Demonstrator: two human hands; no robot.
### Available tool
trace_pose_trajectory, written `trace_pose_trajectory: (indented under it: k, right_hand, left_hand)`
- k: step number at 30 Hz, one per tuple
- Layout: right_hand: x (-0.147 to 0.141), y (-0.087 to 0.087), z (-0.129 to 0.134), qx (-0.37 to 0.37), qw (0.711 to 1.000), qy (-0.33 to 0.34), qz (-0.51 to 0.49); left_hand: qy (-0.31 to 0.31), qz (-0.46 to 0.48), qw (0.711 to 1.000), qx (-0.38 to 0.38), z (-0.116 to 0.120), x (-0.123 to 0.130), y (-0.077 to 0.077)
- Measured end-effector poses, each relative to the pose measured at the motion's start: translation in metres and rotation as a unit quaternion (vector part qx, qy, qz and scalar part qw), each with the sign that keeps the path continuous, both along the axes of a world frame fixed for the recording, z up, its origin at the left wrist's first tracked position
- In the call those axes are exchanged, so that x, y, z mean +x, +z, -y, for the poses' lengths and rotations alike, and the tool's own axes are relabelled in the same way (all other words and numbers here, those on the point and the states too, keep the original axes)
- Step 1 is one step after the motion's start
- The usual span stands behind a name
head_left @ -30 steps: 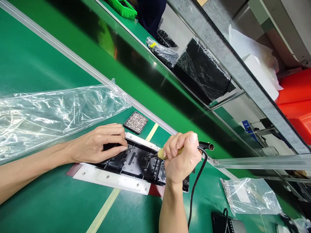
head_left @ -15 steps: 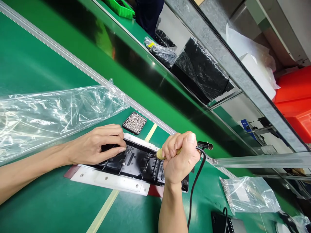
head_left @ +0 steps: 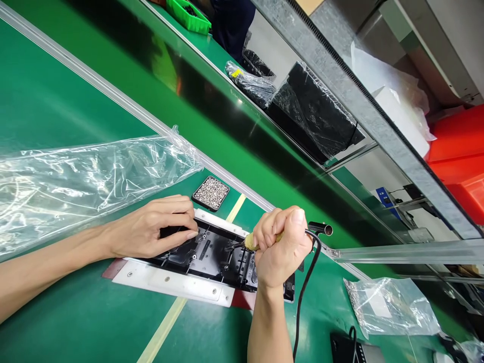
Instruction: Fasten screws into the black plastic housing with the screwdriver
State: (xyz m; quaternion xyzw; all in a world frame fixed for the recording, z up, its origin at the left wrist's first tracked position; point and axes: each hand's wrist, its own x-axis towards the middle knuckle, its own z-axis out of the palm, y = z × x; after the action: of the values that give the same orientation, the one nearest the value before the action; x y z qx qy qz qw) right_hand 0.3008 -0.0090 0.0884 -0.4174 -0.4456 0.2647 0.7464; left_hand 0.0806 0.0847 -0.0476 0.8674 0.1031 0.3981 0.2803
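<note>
In the head view my right hand is closed in a fist round the yellowish handle of a soldering iron with a black cable. The iron's tip points down into a black plastic housing and appears to touch it, though the exact contact is too small to tell. My left hand rests over the housing's left part, thumb and forefinger together; anything between them is hidden. White fixture strips run along both long sides of the housing. Just behind it lies a small black tray of tiny metal parts.
Clear plastic sheeting covers the bench at left. A bag of small metal parts and a black device lie at right. A metal post and a green divider stand behind. A person in dark clothing is beyond.
The whole view has shifted very slightly. Both hands, the soldering iron and the housing keep the same positions relative to each other.
</note>
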Motion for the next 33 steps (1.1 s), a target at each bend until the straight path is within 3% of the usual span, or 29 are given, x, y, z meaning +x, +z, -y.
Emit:
trace_pose_trajectory:
  k: [16,33]
  right_hand:
    - [-0.0006,0.0013,-0.0016,0.013,0.999,0.023,-0.023]
    - [-0.0013,0.0010,-0.0018,0.003,1.000,-0.001,-0.004]
  left_hand:
    - [0.001,-0.009,1.000,0.001,0.0018,-0.0027,-0.0034]
    - [0.002,-0.008,1.000,-0.001,0.0005,-0.0022,-0.0034]
